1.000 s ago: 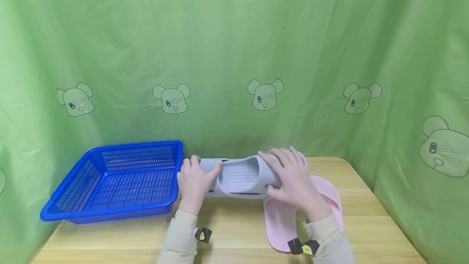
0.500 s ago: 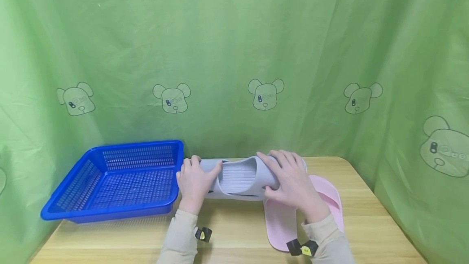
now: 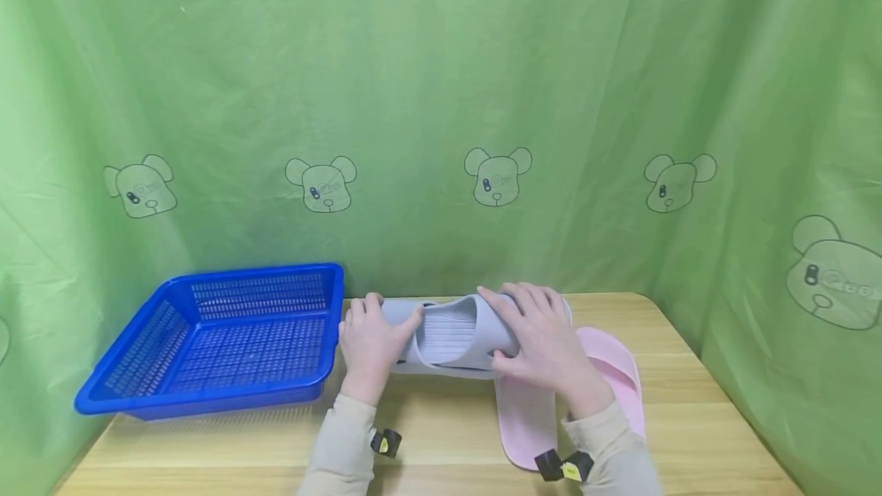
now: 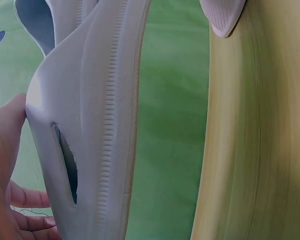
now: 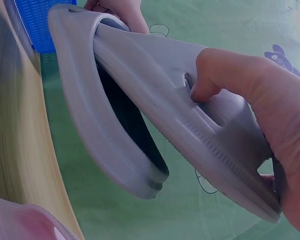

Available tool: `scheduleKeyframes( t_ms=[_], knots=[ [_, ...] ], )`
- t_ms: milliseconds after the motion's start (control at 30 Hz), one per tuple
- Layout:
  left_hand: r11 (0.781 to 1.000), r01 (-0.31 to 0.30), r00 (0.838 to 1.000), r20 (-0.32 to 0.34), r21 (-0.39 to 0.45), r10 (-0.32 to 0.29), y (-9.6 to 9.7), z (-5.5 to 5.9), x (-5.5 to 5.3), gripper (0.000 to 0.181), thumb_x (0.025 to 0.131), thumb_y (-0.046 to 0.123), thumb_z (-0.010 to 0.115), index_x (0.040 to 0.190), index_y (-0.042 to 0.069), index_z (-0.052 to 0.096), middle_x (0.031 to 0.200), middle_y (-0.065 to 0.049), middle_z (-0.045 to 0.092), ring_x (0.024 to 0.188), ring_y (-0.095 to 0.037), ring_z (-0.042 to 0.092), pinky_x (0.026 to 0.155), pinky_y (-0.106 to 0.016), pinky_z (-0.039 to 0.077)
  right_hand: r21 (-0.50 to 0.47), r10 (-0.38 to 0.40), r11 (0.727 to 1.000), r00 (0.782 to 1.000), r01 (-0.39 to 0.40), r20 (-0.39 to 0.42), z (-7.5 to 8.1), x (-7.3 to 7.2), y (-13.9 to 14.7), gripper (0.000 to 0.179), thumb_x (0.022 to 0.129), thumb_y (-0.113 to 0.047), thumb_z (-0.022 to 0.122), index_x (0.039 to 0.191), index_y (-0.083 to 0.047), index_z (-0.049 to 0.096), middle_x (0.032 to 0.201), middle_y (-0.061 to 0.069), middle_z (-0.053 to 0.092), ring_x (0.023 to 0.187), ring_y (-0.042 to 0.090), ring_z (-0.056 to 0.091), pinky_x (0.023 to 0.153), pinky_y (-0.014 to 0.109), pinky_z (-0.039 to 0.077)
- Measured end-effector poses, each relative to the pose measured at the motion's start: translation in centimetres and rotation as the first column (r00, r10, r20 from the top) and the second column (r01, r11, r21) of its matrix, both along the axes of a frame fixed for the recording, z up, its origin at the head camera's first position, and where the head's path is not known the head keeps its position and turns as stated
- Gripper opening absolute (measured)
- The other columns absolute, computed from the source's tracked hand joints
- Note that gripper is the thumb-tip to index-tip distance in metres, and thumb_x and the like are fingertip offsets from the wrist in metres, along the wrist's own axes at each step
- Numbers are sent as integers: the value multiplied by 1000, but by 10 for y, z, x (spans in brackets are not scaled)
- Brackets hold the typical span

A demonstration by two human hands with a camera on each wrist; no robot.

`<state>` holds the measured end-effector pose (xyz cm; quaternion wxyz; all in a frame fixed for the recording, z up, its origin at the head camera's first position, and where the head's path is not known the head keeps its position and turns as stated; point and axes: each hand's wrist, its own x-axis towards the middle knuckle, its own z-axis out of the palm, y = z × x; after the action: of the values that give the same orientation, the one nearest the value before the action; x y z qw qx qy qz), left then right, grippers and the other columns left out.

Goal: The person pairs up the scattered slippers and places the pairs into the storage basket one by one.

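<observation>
Two light grey slippers are joined end to end, the heel of one slipper (image 5: 175, 105) pushed into the foot opening of the other slipper (image 5: 90, 100). At the left end, my left hand (image 3: 372, 339) grips one slipper with its thumb over the upper near the opening. My right hand (image 3: 547, 343) holds the other slipper across its upper; in the right wrist view its thumb presses by a slot in the side. The ribbed footbed shows between the two hands in the head view. A pair of pink slippers (image 3: 527, 419) lies on the table, partly hidden under my right forearm.
A blue perforated plastic basket (image 3: 324, 387) stands on the wooden table (image 3: 441, 442) to the left of my left hand. Behind and at both sides hangs a green curtain (image 3: 413, 98) printed with bear heads.
My hands have come slightly closer together, the right one shifting left. The visible opening between the grey slippers has narrowed a little. The basket and pink slippers stay where they were.
</observation>
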<state>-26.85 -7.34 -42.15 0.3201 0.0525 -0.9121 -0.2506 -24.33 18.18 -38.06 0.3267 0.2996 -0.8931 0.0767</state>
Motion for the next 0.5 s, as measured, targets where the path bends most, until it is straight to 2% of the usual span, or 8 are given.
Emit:
scheduleKeyframes(
  t_ms=[367,500],
  knots=[
    [1000,-5,1000,4,3,5,1,-1,0,71,71,70,66,100,5,61,90,-15,61,79,-32,58,67,-40,42,-20,-12,1000,1000,12,-1,-2,1,-2,87,62,-43,70,143,-23,47,128,13,56,119,32,50,103,59,34],
    [1000,-7,1000,-14,-6,7,1,0,0,71,72,69,67,99,4,61,89,-15,61,78,-32,58,66,-40,42,-18,-15,1000,1000,15,-6,-4,-1,-3,86,62,-43,70,143,-23,47,127,13,56,119,32,50,103,59,35]
  ],
)
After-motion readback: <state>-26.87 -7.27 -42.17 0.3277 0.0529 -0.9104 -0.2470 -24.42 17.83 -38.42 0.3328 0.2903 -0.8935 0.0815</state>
